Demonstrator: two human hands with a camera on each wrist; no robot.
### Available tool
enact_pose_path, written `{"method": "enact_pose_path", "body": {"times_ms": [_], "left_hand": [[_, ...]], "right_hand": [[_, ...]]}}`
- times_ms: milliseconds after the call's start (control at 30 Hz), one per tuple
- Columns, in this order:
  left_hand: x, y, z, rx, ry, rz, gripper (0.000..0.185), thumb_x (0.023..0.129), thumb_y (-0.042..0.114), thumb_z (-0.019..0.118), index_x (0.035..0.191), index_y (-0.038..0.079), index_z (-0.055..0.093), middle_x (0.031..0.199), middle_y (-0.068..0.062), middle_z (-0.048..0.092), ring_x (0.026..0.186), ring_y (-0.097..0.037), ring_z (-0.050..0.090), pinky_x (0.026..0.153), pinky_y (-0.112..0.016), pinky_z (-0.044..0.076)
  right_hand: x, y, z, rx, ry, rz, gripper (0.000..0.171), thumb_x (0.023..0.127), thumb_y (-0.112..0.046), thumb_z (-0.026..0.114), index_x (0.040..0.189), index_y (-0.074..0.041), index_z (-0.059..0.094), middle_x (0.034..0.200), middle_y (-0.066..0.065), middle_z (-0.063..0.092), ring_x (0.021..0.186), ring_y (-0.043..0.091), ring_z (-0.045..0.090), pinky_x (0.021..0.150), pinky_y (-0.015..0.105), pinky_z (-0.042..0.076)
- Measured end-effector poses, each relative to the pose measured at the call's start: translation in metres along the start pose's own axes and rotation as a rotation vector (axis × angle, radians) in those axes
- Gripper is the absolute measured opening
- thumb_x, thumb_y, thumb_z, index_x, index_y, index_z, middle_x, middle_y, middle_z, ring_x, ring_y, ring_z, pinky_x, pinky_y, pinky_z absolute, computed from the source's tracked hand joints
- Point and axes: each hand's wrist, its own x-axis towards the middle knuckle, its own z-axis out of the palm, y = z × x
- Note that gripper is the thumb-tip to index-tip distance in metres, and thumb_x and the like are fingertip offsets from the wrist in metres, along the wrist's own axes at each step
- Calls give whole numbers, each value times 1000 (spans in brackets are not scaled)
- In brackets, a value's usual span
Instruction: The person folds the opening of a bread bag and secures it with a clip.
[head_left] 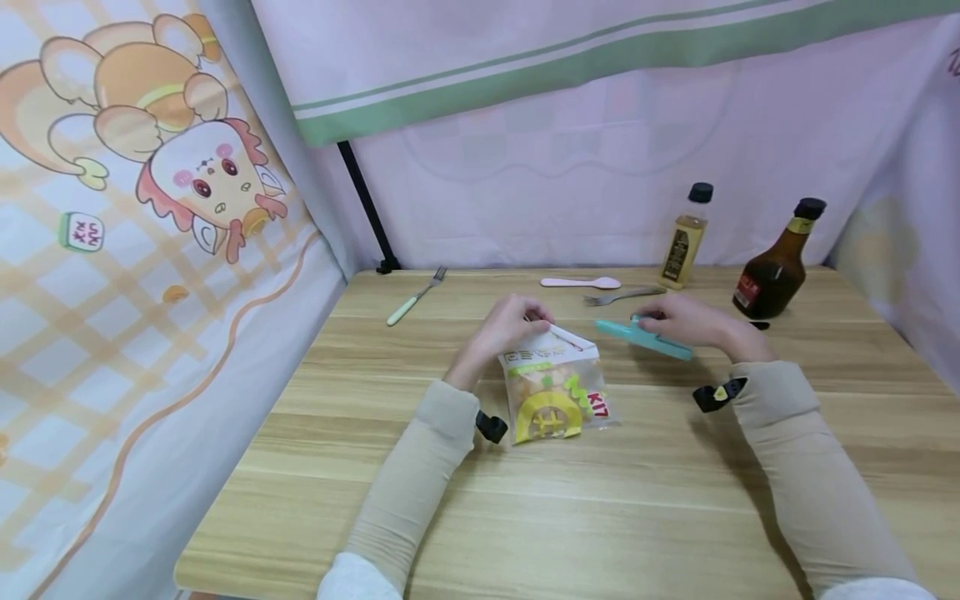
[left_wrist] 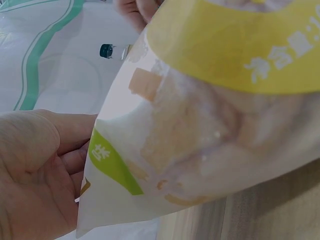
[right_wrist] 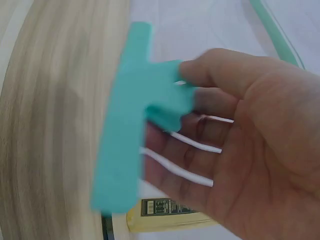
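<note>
My left hand point(head_left: 514, 323) pinches the top left of a clear plastic food bag point(head_left: 551, 392), its white top folded over. The bag has a yellow label and pale pieces of food inside. In the left wrist view, the bag point(left_wrist: 200, 150) fills most of the picture, beside the left hand point(left_wrist: 45, 170). To the right of the bag, my right hand point(head_left: 686, 319) holds a teal bag clip point(head_left: 643, 338), apart from the bag. The right wrist view shows the thumb and fingers of the right hand point(right_wrist: 250, 120) pinching the handle of the clip point(right_wrist: 122, 125).
Behind the hands lie a pink spoon point(head_left: 581, 283) and a fork point(head_left: 624, 295). An oil bottle point(head_left: 682, 242) and a dark brown sauce bottle point(head_left: 772, 271) stand at the back right. A green-handled fork point(head_left: 417, 297) rests at the back left of the wooden table point(head_left: 360, 433).
</note>
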Motion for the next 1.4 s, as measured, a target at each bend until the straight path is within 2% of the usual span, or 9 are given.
{"method": "enact_pose_path", "body": {"times_ms": [67,133,433,767,967,1400], "left_hand": [[0,0,0,0,1,-2,11,99,12,71,107,8,79,100,-9,77,90,-17,66,81,-22,48],[0,1,0,1,1,-5,12,99,12,71,107,8,79,100,-10,77,90,-17,66,81,-23,49],[-1,2,-1,5,5,-7,12,100,13,71,107,8,79,101,-10,77,91,-18,67,82,-24,49],[-3,4,-2,14,29,-30,12,100,16,72,107,10,79,99,-7,77,91,-17,66,83,-27,50],[-2,5,-3,29,41,-45,14,100,19,72,110,12,79,102,-5,77,94,-17,67,86,-29,51],[0,4,-2,13,53,-41,14,100,19,72,110,12,79,103,-5,78,94,-17,68,85,-28,52]], "right_hand": [[-2,-3,-1,45,10,-6,39,110,-21,56,137,5,64,120,20,74,98,24,73,86,45,61],[-2,-4,-2,101,16,-21,39,111,-21,55,138,6,63,120,20,73,96,23,73,83,41,62],[-2,-6,-2,203,56,-89,32,111,-15,53,133,5,65,117,19,72,95,23,73,84,40,64],[3,-5,8,322,39,-107,25,110,-13,56,126,1,67,114,18,69,95,14,70,84,35,64],[5,-3,12,335,27,-110,25,109,-12,56,125,2,69,111,18,71,92,13,72,81,36,65],[12,3,20,390,-10,-59,33,111,-19,54,133,4,65,121,22,70,100,18,72,83,42,66]]}}
